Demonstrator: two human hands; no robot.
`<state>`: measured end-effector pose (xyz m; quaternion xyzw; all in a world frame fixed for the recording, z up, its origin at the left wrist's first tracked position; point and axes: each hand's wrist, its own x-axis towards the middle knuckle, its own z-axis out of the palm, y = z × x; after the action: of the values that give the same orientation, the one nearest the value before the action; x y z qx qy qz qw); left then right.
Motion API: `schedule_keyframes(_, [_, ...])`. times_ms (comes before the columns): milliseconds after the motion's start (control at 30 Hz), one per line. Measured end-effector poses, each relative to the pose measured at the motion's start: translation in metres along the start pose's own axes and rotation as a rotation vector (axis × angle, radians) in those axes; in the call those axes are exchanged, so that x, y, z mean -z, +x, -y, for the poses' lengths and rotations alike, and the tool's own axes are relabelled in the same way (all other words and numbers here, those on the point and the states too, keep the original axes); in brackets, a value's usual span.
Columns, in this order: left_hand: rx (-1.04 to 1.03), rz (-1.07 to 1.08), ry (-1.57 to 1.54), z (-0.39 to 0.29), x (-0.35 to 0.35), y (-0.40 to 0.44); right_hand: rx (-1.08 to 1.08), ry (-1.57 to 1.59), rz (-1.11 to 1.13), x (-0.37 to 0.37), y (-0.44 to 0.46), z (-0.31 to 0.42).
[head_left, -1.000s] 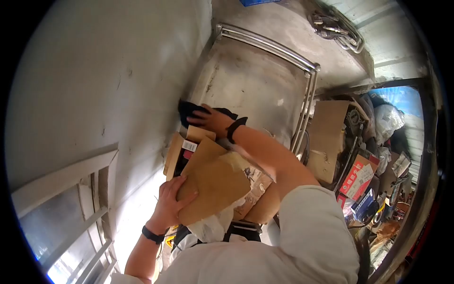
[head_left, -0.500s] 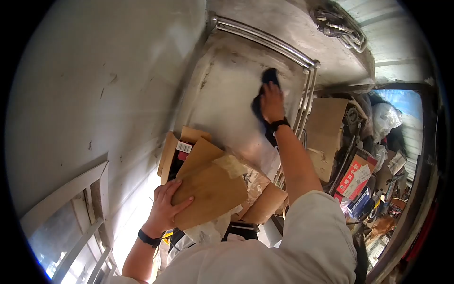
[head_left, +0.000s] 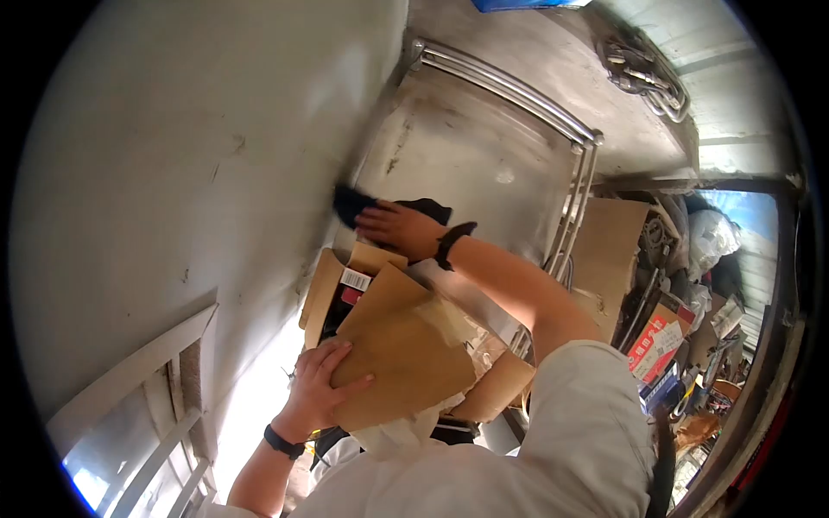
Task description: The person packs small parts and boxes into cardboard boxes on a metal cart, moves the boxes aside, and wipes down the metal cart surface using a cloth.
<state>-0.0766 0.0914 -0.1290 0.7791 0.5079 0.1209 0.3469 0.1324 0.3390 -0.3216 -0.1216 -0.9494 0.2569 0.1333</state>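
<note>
My right hand (head_left: 399, 229) lies on a dark cloth (head_left: 352, 205) at the left side of a metal shelf surface (head_left: 475, 147), with its fingers pointing left toward the wall. My left hand (head_left: 321, 390) rests on the left edge of a brown cardboard box (head_left: 406, 363), its thumb spread over the flap and its fingers along the edge. Behind that flap, the open box shows a small package with a barcode label (head_left: 355, 279). The dark cloth is partly hidden under my right hand.
Metal rails (head_left: 505, 86) border the shelf at the back and right. A grey wall (head_left: 173, 173) stands close on the left. To the right, a large carton (head_left: 609, 250) and a red and white box (head_left: 656, 345) sit among clutter. A barred window (head_left: 147, 432) is at lower left.
From the shelf's right side, my right hand has swept the dark cloth back to the left side, near where it was a second ago. My left hand has stayed on the cardboard.
</note>
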Motion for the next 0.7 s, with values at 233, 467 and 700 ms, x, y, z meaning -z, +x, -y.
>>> schedule_keyframes(233, [0.041,0.007,-0.029,-0.003,0.0,0.0,-0.33,-0.343,-0.092,0.017,0.039,-0.079])
schedule_keyframes(467, [0.038,0.035,-0.019,-0.003,0.001,0.002,-1.114,-0.717,-0.482,0.021,0.002,-0.147])
schedule_keyframes(700, [0.034,0.027,0.0,0.0,0.001,0.003,-0.156,-0.246,-0.205,-0.001,0.062,-0.067])
